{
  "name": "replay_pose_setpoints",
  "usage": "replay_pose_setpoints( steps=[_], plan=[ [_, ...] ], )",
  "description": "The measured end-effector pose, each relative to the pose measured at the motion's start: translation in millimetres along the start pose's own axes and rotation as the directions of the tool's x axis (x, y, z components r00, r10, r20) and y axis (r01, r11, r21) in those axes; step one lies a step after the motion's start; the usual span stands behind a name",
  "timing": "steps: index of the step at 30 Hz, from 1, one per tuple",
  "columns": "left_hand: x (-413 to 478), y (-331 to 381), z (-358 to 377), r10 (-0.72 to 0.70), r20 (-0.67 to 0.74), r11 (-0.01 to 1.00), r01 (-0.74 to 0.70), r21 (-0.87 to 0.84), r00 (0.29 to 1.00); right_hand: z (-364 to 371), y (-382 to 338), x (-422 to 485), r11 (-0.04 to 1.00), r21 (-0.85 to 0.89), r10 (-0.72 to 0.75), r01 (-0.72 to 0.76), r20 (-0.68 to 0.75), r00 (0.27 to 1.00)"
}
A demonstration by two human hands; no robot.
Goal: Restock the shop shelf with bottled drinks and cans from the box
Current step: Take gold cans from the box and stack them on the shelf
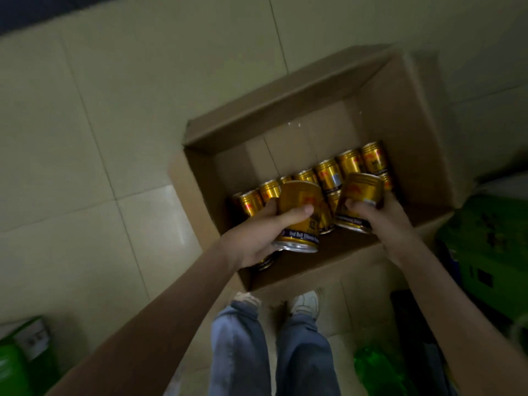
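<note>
**Both hands on gold cans over the open box**

- Box (288,107): brown cardboard, flaps open, standing on the pale tiled floor (85,144), just ahead of the person's white shoes (305,303).
- Row of cans (328,174): gold, upright, lined along the near-right part of the box bottom. The far half of the bottom shows bare cardboard.
- Left hand (254,237): wrapped round one gold can (300,215), thumb across its side. The can is tilted, base towards the camera, and held above the box's near-left part.
- Right hand (384,220): gripping a second gold can (360,195), also tilted, just above the row.
- The two held cans are close together; contact cannot be judged because of motion blur.
- Green packaging (485,241) sits on the floor right of the box.
</note>
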State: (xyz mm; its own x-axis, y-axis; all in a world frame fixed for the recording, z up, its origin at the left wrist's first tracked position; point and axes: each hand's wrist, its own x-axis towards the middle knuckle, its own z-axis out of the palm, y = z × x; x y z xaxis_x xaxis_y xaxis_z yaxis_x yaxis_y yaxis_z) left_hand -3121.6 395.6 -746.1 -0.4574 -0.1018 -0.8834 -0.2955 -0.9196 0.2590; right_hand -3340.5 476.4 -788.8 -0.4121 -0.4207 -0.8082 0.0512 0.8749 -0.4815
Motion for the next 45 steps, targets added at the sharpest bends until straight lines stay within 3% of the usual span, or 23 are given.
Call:
replay_pose_setpoints(
  steps=[4, 7, 12, 16, 21, 26, 31, 33, 38, 45],
  plan=[
    [-101.3, 48.5, 30.4, 0.113, 0.018, 0.993, -0.112, -0.02, 0.993, -22.5, -76.9, -113.7, 0.931, 0.365, -0.038, 0.01, 0.07, 0.997],
    [-183.8, 83.1, 60.8, 0.219, 0.009, 0.974, -0.219, 0.058, 0.976, -40.2, -142.7, -195.8, 0.848, 0.528, -0.107, 0.043, 0.09, 0.99],
    [-330.9, 132.2, 116.9, 0.344, 0.085, 0.935, -0.349, 0.065, 0.935, -85.4, -227.3, -345.2, 0.777, 0.605, -0.281, 0.173, 0.088, 0.956],
    [-439.1, 146.4, 167.3, 0.383, 0.296, 0.906, -0.419, 0.066, 0.875, -129.5, -258.9, -466.5, 0.707, 0.628, -0.416, 0.324, -0.001, 0.909],
    [-539.0, 147.3, 238.7, 0.368, 0.595, 0.834, -0.537, 0.129, 0.714, -182.0, -271.5, -605.1, 0.504, 0.617, -0.621, 0.604, -0.227, 0.75],
    [-620.1, 123.6, 318.1, 0.31, 0.773, 0.727, -0.662, 0.183, 0.554, -234.4, -234.2, -720.3, 0.379, 0.511, -0.68, 0.772, -0.412, 0.607],
    [-676.4, 49.7, 398.9, 0.17, 0.889, 0.672, -0.71, 0.211, 0.425, -273.4, -148.8, -814.9, 0.262, 0.433, -0.674, 0.862, -0.557, 0.485],
    [-693.4, 10.2, 429.3, 0.187, 0.886, 0.673, -0.713, 0.2, 0.425, -286.5, -110.7, -847.7, 0.232, 0.404, -0.653, 0.885, -0.61, 0.449],
    [-739.4, -101.2, 508.5, 0.126, 0.847, 0.652, -0.686, 0.322, 0.517, -317.0, -2.5, -928.6, 0.199, 0.308, -0.55, 0.93, -0.751, 0.366],
    [-775.9, -188.5, 595.2, -0.059, 0.902, 0.564, -0.731, 0.384, 0.428, -342.8, 93.2, -1014.3, 0.195, 0.169, -0.353, 0.966, -0.907, 0.23]
  ],
)
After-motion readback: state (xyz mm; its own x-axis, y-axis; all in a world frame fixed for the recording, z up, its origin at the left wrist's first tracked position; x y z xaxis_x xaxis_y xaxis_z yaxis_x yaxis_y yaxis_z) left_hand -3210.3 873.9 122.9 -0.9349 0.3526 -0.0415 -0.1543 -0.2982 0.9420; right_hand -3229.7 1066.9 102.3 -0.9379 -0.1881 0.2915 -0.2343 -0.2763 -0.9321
